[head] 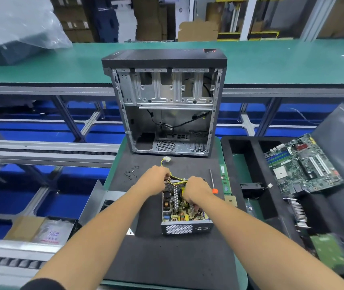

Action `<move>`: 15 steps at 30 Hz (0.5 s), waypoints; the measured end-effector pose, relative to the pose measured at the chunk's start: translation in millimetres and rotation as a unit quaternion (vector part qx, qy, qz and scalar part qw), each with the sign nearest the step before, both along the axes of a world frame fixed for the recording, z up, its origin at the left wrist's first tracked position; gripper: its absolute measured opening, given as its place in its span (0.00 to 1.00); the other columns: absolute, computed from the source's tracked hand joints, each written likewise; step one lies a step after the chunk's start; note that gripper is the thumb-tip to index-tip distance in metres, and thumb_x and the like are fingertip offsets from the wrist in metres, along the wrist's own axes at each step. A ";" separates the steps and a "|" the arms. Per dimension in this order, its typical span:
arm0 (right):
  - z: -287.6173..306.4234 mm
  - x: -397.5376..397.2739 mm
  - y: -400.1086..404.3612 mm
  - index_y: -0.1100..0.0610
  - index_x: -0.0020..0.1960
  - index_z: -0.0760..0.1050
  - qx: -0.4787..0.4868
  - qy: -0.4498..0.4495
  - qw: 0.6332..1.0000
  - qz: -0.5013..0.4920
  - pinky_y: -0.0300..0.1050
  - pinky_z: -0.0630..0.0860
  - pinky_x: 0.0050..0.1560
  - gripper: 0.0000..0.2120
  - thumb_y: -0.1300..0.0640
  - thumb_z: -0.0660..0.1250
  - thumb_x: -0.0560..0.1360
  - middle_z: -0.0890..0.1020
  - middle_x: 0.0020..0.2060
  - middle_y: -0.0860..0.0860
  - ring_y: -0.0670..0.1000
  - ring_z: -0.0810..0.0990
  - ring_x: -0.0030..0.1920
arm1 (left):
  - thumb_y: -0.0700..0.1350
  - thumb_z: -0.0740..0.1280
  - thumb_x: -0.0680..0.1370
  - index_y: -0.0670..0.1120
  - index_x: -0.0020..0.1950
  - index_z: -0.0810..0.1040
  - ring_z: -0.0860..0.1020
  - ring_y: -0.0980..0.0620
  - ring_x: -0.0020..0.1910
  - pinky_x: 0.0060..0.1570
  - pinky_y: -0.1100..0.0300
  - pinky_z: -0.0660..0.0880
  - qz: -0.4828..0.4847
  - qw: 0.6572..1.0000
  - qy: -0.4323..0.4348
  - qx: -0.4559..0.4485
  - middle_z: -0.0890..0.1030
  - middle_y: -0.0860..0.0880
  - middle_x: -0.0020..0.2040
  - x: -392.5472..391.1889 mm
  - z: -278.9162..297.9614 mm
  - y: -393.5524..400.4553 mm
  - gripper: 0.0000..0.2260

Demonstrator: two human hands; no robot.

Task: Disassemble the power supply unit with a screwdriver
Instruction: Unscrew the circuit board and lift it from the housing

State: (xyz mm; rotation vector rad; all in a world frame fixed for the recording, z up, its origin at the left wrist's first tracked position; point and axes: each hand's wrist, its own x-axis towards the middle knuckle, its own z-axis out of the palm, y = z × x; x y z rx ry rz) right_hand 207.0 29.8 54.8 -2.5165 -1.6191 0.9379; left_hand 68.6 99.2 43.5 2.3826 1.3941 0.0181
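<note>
- Factory bench here, black foam mat (167, 258) sitting on a green table, gutted PC case (164, 101) standing at the back.
- The power supply unit (184, 208) is lying lid-off right under both hands, long axis running away from the person, board and heatsinks showing.
- The left hand (153, 181) is curling around the yellow cable bundle (177, 180) at the far end.
- The right hand (196, 192) is digging into the board, probably pinching something, can't really tell.
- The screwdriver (212, 181) is lying just right of the right hand, untouched.

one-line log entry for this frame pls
PSU cover off | both hands inside: left hand on cables, right hand on board | screwdriver idle on mat
</note>
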 end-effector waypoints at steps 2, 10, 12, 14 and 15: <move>-1.8 -0.3 -0.3 0.61 0.41 0.71 0.011 -0.002 1.000 -0.001 0.50 0.80 0.43 0.03 0.66 0.64 0.72 0.83 0.48 0.60 0.59 0.84 0.49 | 0.34 0.63 0.74 0.49 0.55 0.79 0.77 0.46 0.52 0.52 0.52 0.75 -0.019 1.000 0.022 0.006 0.79 0.46 0.54 -2.0 -0.1 1.2 0.15; -4.7 0.5 -4.6 0.59 0.35 0.66 0.018 -0.014 1.000 0.006 0.45 0.74 0.34 0.10 0.64 0.66 0.71 0.80 0.41 0.57 0.58 0.83 0.46 | 0.32 0.57 0.73 0.44 0.56 0.64 0.75 0.41 0.40 0.38 0.46 0.73 -0.054 0.995 0.048 0.066 0.77 0.41 0.41 -3.3 -1.3 -5.1 0.14; -1.4 0.1 -5.5 0.59 0.35 0.67 0.021 -0.015 1.000 0.012 0.45 0.76 0.35 0.10 0.64 0.66 0.71 0.78 0.37 0.56 0.58 0.84 0.46 | 0.31 0.56 0.73 0.44 0.54 0.63 0.74 0.40 0.39 0.37 0.46 0.71 -0.052 0.996 0.043 0.066 0.77 0.41 0.39 -4.5 -3.3 -6.6 0.13; 4.2 0.0 -5.9 0.60 0.36 0.68 0.022 -0.013 1.000 0.017 0.46 0.80 0.39 0.08 0.64 0.66 0.72 0.78 0.36 0.55 0.58 0.84 0.44 | 0.31 0.56 0.72 0.44 0.51 0.63 0.74 0.40 0.39 0.37 0.47 0.70 -0.042 0.996 0.042 0.062 0.76 0.41 0.39 -5.1 -4.5 -7.7 0.12; 6.4 0.4 -6.4 0.60 0.36 0.68 0.021 -0.012 1.000 0.020 0.46 0.81 0.41 0.09 0.63 0.66 0.72 0.78 0.35 0.56 0.58 0.84 0.44 | 0.31 0.56 0.72 0.45 0.50 0.62 0.73 0.40 0.39 0.36 0.47 0.70 -0.039 0.997 0.042 0.057 0.76 0.41 0.39 -5.3 -5.3 -8.3 0.12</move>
